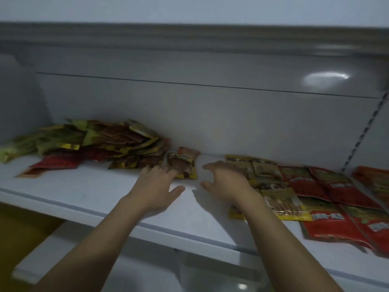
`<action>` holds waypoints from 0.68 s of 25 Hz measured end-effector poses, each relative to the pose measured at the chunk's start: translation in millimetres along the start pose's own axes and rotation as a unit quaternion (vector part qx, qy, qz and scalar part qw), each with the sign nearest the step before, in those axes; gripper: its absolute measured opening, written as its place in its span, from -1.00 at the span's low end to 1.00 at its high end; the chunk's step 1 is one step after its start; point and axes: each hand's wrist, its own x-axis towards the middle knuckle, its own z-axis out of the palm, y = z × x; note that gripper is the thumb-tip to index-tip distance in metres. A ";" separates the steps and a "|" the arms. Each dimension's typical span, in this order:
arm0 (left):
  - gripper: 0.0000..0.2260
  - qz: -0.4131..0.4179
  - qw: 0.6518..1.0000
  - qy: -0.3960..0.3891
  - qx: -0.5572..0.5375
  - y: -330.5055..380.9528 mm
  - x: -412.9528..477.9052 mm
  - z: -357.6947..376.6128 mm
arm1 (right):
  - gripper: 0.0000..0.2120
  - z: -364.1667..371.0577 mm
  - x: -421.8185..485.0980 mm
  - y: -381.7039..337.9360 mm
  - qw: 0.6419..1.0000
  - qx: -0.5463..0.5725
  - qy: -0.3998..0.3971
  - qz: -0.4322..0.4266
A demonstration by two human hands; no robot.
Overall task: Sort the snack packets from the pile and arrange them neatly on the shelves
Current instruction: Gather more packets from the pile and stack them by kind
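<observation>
Small packet stack (186,160) near shelf (101,192) back edge, long axis front-to-back; left hand (156,184) nearer, straight fingers (167,170) touching it; right hand (226,182) just beside, splayed, empty.

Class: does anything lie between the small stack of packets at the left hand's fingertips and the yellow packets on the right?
No packet: bare shelf separates the small stack from the yellow packets; only the right hand hovers there.
</observation>
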 end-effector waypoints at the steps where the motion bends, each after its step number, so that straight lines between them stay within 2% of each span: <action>1: -0.52 -0.001 1.000 -0.002 -0.001 -17.0 -2.5 1.0 | -0.46 7.0 9.7 -12.7 1.000 -0.003 -0.013 0.004; 5: -0.51 -0.008 1.000 -0.005 -0.009 -76.8 -6.8 9.0 | -0.53 23.5 47.4 -59.5 0.998 0.009 -0.050 0.033; 8: -0.52 -0.014 1.000 0.016 -0.014 -120.9 -2.6 14.8 | -0.64 30.7 76.4 -100.7 0.998 0.024 -0.051 0.023; 10: -0.52 -0.016 0.999 0.027 -0.023 -143.2 1.7 20.0 | -0.58 41.0 94.2 -123.1 0.999 0.020 -0.037 0.013; 17: -0.61 0.003 0.993 0.115 -0.030 -211.1 23.2 23.2 | -0.50 50.4 146.1 -178.1 0.993 0.055 0.058 0.083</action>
